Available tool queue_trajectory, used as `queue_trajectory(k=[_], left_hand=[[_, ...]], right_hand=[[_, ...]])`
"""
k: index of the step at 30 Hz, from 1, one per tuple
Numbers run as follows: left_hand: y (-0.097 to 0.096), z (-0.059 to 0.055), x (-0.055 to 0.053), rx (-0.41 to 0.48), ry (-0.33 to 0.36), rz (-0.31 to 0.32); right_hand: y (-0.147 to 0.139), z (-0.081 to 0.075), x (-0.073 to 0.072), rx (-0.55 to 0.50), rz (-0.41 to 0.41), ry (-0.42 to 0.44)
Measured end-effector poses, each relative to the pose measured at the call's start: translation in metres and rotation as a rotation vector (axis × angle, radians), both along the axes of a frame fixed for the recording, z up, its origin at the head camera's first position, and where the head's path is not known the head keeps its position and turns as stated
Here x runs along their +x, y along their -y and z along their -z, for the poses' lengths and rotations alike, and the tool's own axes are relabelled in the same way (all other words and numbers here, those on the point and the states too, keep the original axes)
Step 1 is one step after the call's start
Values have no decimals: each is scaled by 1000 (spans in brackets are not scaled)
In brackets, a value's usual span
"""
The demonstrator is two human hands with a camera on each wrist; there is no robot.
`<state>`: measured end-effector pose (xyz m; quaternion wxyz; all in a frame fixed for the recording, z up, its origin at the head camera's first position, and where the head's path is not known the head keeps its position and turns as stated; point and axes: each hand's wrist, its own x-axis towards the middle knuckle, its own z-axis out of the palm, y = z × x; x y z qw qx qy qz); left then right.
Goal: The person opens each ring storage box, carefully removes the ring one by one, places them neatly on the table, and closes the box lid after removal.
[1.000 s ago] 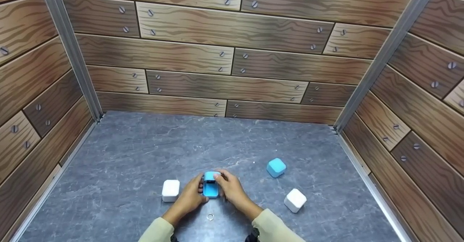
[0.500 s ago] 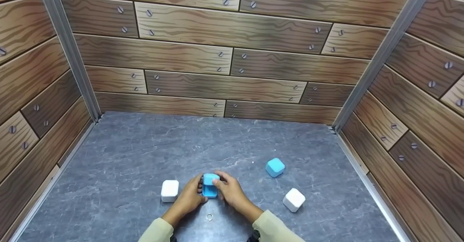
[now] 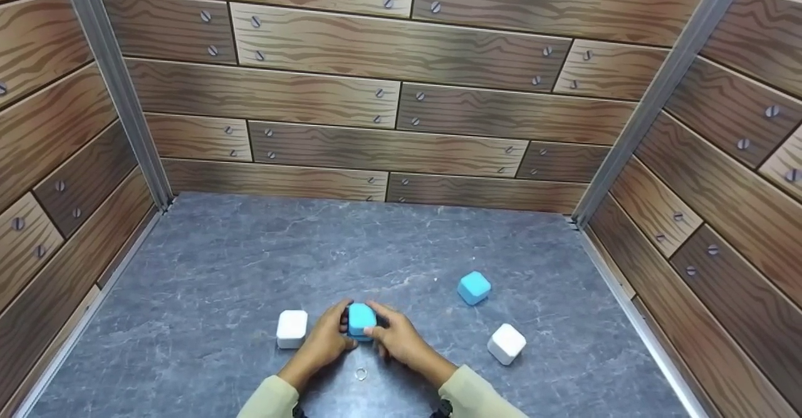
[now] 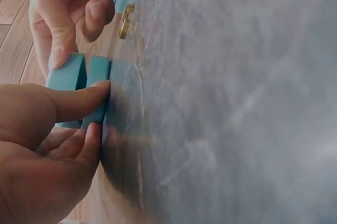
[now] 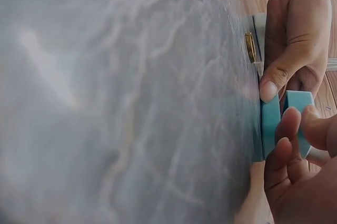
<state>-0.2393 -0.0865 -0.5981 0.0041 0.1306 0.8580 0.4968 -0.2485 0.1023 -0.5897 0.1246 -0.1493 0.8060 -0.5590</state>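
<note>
A small light-blue ring box [image 3: 361,319] sits on the table between both hands, its hinged lid lowered close over the base. My left hand [image 3: 329,336] grips the base [image 4: 99,69] from the left side, thumb along its front. With thumb and fingers, my right hand [image 3: 401,339] pinches the lid [image 5: 300,99]. Both wrist views show a narrow gap between lid and base. The inside of the box is hidden. Nearer the person, a thin ring [image 3: 356,375] lies on the table; it looks gold in the right wrist view.
Left of the hands stands a white rounded box [image 3: 292,328]. To the right are another blue box [image 3: 474,287] and a second white box [image 3: 507,343]. Wood-patterned walls [image 3: 326,139] with metal corner posts enclose the grey marbled table [image 3: 250,236].
The lid has swung down toward the person, from standing open with the blue interior showing to almost covering the base. The left hand keeps its hold; the right thumb moved down with the lid.
</note>
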Motion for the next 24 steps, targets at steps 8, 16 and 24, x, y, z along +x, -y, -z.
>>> queue_trajectory(k=[8,16,24], left_hand=[[-1,-1,-2,-18,-30,10],[0,1,-1,-24,-31,15],[0,1,0,-33,-48,4]], right_hand=[[0,1,0,43,-11,-67],[3,1,3,55,-4,-71],[5,1,4,73,8,-83]])
